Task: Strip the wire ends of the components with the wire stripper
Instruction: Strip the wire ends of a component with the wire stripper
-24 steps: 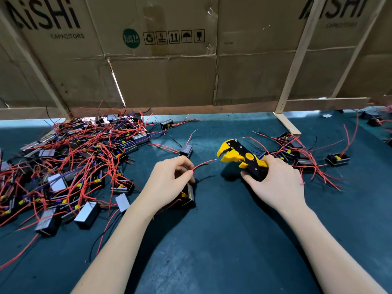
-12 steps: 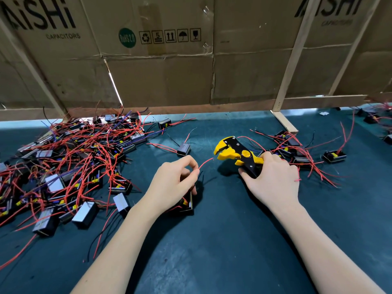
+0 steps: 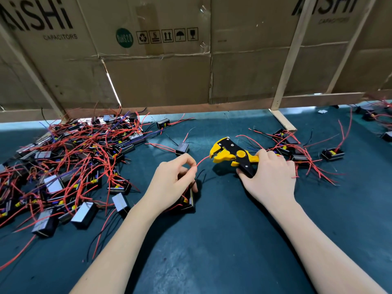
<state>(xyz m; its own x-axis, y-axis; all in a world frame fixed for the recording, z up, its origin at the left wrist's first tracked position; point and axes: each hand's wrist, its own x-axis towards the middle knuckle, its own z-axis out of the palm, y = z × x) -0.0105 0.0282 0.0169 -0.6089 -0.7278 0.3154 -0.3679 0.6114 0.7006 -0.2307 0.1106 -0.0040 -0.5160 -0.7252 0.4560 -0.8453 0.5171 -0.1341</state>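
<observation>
My left hand (image 3: 172, 179) pinches a thin red wire (image 3: 202, 160) between thumb and forefinger, its black boxy component (image 3: 188, 201) under my palm on the dark green tabletop (image 3: 222, 240). My right hand (image 3: 270, 177) grips the yellow-and-black wire stripper (image 3: 232, 154), its mouth touching the wire tip just right of my left fingers (image 3: 186, 159).

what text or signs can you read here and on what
"AiSHi" over "CAPACITORS": cardboard panel, top left, first letter cut by the edge.
"RoHS 2.0": green round sticker.
"5": one of the handling symbols: recycle, stack limit, arrows up, umbrella, glass.
"SHi", partly cut off, with a blurred line beneath: right cardboard panel.
Component labels in the pile: too small to read.
</observation>
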